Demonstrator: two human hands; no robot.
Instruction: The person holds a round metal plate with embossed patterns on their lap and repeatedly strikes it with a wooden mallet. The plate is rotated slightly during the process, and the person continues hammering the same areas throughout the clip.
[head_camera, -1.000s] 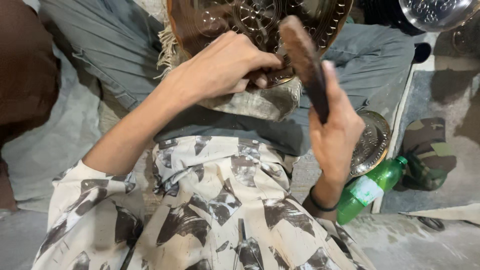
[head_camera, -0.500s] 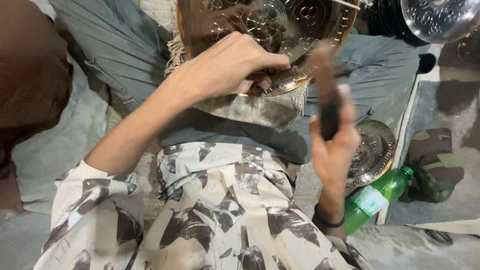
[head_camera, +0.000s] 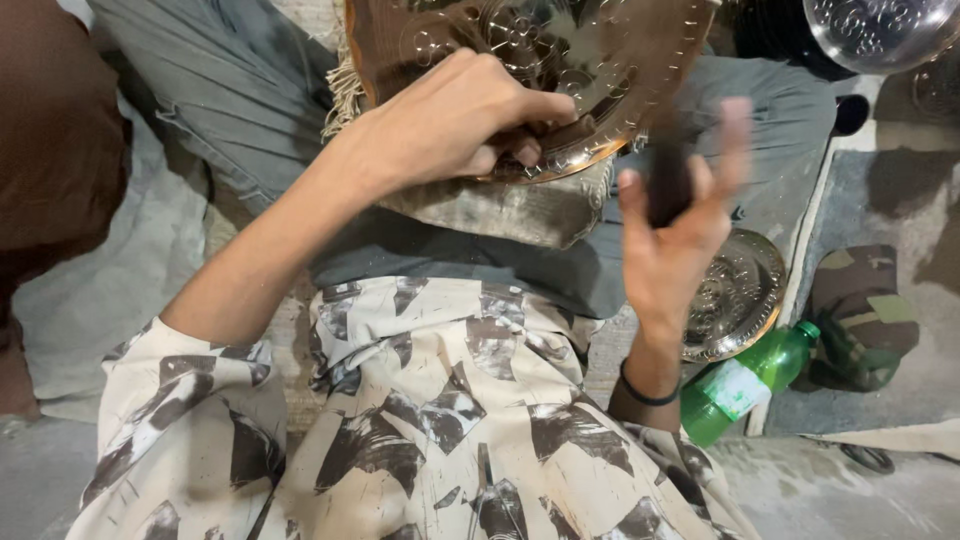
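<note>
Right now the big embossed copper tray (head_camera: 600, 60) lies tilted across the worker's lap over a worn grey pad (head_camera: 510, 210), its raised patterns catching the light, round and shiny. Looks like chasing work mid-strike to my eye: the left hand (head_camera: 450, 125) is curled tight, its grip seemingly closed on a small tool against the tray's rim, though what it pinches is hidden. The right hand (head_camera: 675, 235) wraps a dark mallet handle (head_camera: 668, 180), blurred by motion, fingers partly spread. Next blow, I'd judge, calls for a square landing near the left fingers. Beside the knee rests a smaller silvery embossed plate (head_camera: 735, 295), then a green plastic bottle (head_camera: 750, 385).
</note>
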